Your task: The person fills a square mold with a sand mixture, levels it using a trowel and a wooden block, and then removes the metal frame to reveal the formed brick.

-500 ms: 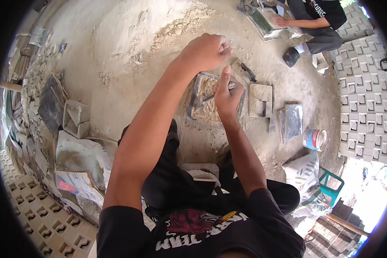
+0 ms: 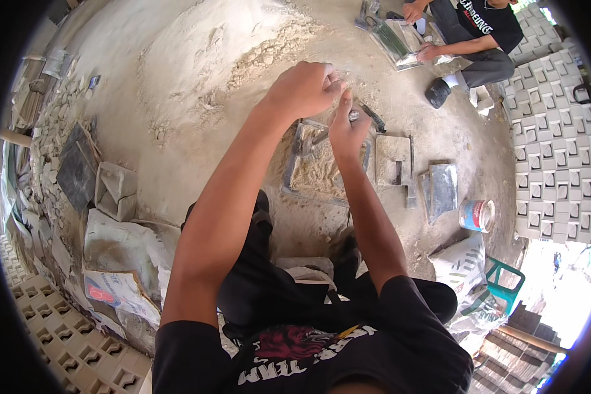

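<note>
The square metal mould (image 2: 322, 172), half full of sandy mix, lies on the ground before the knees. The left hand (image 2: 303, 88) is clenched into a fist above its far edge, perhaps around some mix. The right hand (image 2: 348, 128) pinches a small dark-handled tool (image 2: 368, 116); it is best to press the mix evenly into the corners.

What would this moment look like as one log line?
left hand: closed fist above mould | right hand: grips trowel | square mould: holds sandy mix
</note>
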`<state>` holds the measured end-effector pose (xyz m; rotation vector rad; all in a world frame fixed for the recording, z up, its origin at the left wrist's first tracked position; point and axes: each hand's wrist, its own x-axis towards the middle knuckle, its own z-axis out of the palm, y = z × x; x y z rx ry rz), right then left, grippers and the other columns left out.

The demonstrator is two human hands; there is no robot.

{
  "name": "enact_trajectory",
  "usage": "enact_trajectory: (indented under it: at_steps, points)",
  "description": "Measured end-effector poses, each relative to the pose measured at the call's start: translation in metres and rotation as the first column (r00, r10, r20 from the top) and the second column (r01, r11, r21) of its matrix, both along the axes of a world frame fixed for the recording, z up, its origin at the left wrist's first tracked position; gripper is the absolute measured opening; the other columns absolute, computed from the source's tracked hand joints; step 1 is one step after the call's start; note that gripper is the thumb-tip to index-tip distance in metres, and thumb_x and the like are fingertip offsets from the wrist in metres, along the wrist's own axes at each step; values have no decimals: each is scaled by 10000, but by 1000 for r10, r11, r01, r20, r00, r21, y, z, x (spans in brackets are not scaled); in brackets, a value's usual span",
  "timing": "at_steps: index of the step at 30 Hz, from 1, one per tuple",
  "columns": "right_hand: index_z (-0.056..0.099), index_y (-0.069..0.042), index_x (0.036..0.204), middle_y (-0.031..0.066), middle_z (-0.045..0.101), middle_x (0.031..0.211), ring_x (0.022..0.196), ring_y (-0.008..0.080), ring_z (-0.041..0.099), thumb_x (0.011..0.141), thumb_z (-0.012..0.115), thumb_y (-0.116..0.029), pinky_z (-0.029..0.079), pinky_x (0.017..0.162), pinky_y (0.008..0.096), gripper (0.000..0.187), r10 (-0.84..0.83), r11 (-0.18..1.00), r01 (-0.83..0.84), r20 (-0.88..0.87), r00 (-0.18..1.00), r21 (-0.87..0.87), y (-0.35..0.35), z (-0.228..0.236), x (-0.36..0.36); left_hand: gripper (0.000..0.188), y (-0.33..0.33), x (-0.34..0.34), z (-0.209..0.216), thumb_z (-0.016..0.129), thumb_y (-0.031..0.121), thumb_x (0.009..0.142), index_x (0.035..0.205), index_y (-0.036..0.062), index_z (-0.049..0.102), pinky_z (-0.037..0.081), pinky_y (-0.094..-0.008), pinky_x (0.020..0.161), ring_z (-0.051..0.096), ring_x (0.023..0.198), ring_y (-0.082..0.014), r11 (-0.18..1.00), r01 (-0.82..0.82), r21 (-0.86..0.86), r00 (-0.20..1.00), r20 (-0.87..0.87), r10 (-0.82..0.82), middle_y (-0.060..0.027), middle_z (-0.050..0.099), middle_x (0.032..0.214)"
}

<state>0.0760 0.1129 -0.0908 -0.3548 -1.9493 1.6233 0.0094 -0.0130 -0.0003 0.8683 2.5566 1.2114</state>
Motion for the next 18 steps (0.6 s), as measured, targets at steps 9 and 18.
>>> enact_trajectory:
  at_steps: [9, 18]
  points:
    - [566, -7, 621, -14, 469, 520, 507, 58, 404, 1020, 503, -290, 290, 459, 291, 493, -30, 996, 23, -80, 996, -81, 18, 7, -16, 305, 4, -2, 1, 636, 286, 894, 1026, 14, 674, 508, -352, 682, 670, 744, -247, 999, 20, -28, 1000, 15, -20, -150, 698, 830]
    - [577, 41, 652, 12, 441, 509, 539, 69, 367, 979, 542, -186, 287, 475, 315, 399, -91, 996, 91, -83, 992, -5, 17, 19, -24, 344, 10, 1, -1, 618, 303, 912, 1048, -9, 666, 513, -357, 692, 674, 753, -254, 1000, 31, -3, 999, -13, -31, -159, 700, 833]
